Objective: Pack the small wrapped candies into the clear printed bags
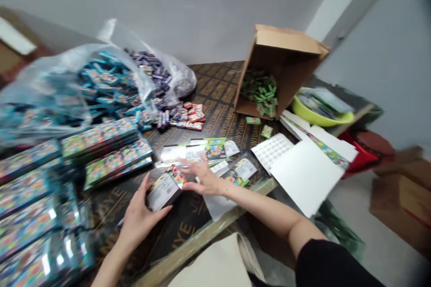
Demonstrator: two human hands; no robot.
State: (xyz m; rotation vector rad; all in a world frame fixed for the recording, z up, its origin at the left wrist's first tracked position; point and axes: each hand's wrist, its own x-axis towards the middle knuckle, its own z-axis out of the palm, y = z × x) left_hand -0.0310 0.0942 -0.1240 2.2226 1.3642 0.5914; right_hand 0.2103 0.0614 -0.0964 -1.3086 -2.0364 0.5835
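Observation:
My left hand [141, 210] is wrapped around a small box [163, 193] with a pale printed label side, thumb at the near edge and fingers at the far edge. A red, colourful part [177, 176] shows at its upper right end. My right hand [204, 178] is beside that end, fingers and thumb spread apart; blur hides whether the fingertips touch it. Behind and to the right of my right hand, several flat printed cards [215, 151] with white label areas lie on the dark printed tabletop [215, 94].
Clear-wrapped packs [27, 215] stand stacked at left. Plastic bags [111, 85] bulge with blue and purple packets; red packets [193, 116] lie nearby. A tipped carton [286, 49] holds green packets. White sheets [306, 175] overhang the right edge near a yellow-green basin [316, 119].

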